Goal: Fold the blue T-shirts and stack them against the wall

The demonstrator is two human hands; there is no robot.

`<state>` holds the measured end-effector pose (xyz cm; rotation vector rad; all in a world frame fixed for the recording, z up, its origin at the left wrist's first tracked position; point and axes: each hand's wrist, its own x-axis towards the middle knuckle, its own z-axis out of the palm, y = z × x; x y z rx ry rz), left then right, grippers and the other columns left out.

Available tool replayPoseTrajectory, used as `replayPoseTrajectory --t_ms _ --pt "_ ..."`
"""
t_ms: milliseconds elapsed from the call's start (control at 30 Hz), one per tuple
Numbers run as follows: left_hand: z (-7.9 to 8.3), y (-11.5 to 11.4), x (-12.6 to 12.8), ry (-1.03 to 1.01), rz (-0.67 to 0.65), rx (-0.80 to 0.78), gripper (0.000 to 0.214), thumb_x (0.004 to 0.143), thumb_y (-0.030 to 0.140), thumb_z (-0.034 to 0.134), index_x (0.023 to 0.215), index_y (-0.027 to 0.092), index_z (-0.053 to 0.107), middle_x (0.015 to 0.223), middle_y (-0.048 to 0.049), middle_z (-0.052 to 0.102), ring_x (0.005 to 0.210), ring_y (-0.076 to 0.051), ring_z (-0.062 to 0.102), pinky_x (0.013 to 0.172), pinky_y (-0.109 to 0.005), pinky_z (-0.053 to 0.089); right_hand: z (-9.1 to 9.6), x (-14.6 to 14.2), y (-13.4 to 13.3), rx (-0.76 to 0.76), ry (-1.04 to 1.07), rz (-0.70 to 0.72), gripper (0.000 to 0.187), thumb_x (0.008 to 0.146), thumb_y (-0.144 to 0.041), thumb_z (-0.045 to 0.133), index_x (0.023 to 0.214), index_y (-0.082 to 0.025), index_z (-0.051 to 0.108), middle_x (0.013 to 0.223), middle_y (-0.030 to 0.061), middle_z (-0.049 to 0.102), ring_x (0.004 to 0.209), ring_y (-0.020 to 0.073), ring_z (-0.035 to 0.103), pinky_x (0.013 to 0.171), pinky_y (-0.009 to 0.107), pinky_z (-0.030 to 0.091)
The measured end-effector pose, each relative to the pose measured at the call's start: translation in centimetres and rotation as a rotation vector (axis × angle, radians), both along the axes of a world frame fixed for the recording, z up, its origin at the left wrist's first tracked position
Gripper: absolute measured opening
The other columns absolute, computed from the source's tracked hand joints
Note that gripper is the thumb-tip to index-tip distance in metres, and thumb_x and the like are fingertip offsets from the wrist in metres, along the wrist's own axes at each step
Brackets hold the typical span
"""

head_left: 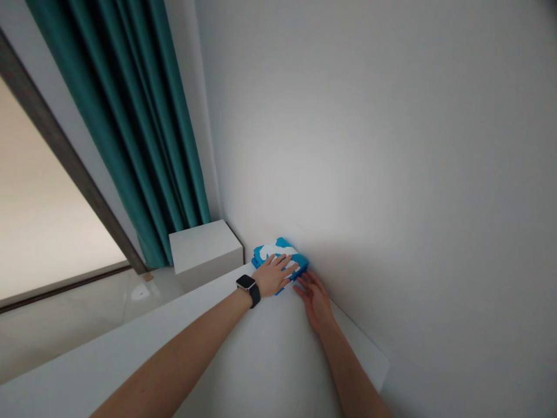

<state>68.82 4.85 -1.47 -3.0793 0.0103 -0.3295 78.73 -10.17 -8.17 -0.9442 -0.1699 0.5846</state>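
Observation:
A folded blue and white cloth bundle (pixel 286 248) lies on the far end of a white surface (pixel 261 348), close against the wall. My left hand (pixel 273 275), with a black watch on its wrist, rests flat on top of the bundle with its fingers spread. At the bundle's right side is my right hand (pixel 314 296), its fingers apart and curved, the tips at or touching the near right edge. Part of the bundle is hidden under my left hand.
A plain pale wall (pixel 369 145) rises behind and to the right of the surface. A white box-shaped cabinet (pixel 204 247) stands just beyond its left edge. Green curtains (pixel 143 128) hang beside a dark-framed opening (pixel 65 133) at the left, over a glossy light floor (pixel 108 307).

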Motion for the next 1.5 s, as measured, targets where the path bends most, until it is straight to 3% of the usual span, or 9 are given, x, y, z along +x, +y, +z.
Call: replayPoseTrajectory --t_ms 133,267,333,600,733,833,933,1200,1500 --pt "0.2 0.8 0.2 -0.053 0.02 -0.106 0.045 0.102 0.043 0.032 0.145 0.031 0.04 0.153 -0.0051 0.039 0.141 -0.024 0.035 0.115 -0.049 0.025 -0.4 0.1 0.1 0.007 -0.035 -0.018 0.039 0.065 -0.028 0.071 0.103 -0.023 0.067 0.113 0.007 0.067 0.103 0.0237 0.063 0.084 0.041 0.055" --pt "0.4 2.7 0.3 -0.123 0.252 -0.206 0.05 0.103 0.035 0.024 0.148 0.017 0.035 0.151 -0.0111 0.041 0.14 -0.021 0.036 0.115 -0.041 0.027 -1.2 0.2 0.1 -0.017 -0.093 -0.06 0.038 0.068 -0.031 0.068 0.105 -0.023 0.066 0.116 0.0077 0.066 0.103 0.0231 0.063 0.084 0.041 0.055" --pt "0.3 3.1 0.2 -0.112 0.272 -0.177 0.051 0.102 0.037 0.028 0.147 0.017 0.037 0.151 -0.0128 0.041 0.14 -0.024 0.036 0.116 -0.042 0.026 -1.3 0.1 0.2 -0.045 -0.141 -0.069 0.036 0.07 -0.031 0.066 0.105 -0.024 0.066 0.118 0.0074 0.065 0.102 0.0223 0.063 0.083 0.039 0.055" --pt "0.3 0.5 0.4 -0.096 0.367 -0.169 0.058 0.095 0.059 0.037 0.143 0.028 0.046 0.149 -0.0094 0.045 0.138 -0.035 0.035 0.114 -0.054 0.023 -0.4 -0.5 -0.1 -0.149 -0.222 -0.084 0.039 0.074 -0.032 0.058 0.112 -0.023 0.065 0.127 0.0085 0.06 0.086 0.0191 0.064 0.069 0.037 0.059" --pt "0.4 0.1 0.4 -0.086 0.388 -0.174 0.062 0.091 0.064 0.04 0.143 0.031 0.046 0.15 -0.0087 0.044 0.139 -0.038 0.033 0.113 -0.056 0.021 -0.1 -0.7 0.3 -0.367 -0.657 -0.147 0.047 0.083 -0.027 0.044 0.128 -0.024 0.057 0.14 0.0101 0.05 0.108 0.0237 0.06 0.079 0.042 0.057" --pt "0.2 0.1 0.4 -0.086 0.393 -0.169 0.063 0.091 0.065 0.04 0.144 0.031 0.044 0.15 -0.008 0.043 0.14 -0.038 0.032 0.114 -0.056 0.019 -0.1 -0.2 1.1 -0.518 -1.082 -0.193 0.051 0.085 -0.019 0.04 0.132 -0.025 0.057 0.15 0.008 0.04 0.133 0.0269 0.042 0.105 0.05 0.041" --pt "0.0 0.0 0.3 -0.095 0.392 -0.159 0.063 0.091 0.064 0.041 0.144 0.03 0.044 0.15 -0.0078 0.043 0.14 -0.037 0.031 0.115 -0.056 0.018 -0.5 0.3 1.6 -0.654 -1.266 -0.197 0.056 0.085 -0.014 0.038 0.137 -0.025 0.052 0.154 0.0073 0.034 0.138 0.0273 0.036 0.111 0.052 0.032" --pt "0.3 -0.3 -0.2 -0.17 0.523 -0.156 0.07 0.094 0.063 0.031 0.145 0.016 0.041 0.149 -0.0172 0.042 0.142 -0.033 0.03 0.117 -0.052 0.015 -0.7 0.4 1.5 -0.785 -1.296 -0.212 0.065 0.084 -0.011 0.038 0.148 -0.024 0.036 0.155 0.0097 0.032 0.14 0.0258 0.033 0.111 0.051 0.03" --pt "-0.2 -0.2 -0.4 -0.188 0.542 -0.216 0.084 0.086 0.075 0.036 0.147 0.017 0.038 0.15 -0.0186 0.04 0.143 -0.042 0.022 0.113 -0.062 0.012 0.2 -0.8 1.0 -0.757 -1.313 -0.281 0.057 0.084 -0.014 0.042 0.14 -0.025 0.05 0.151 0.0052 0.04 0.139 0.0264 0.031 0.114 0.055 0.025"
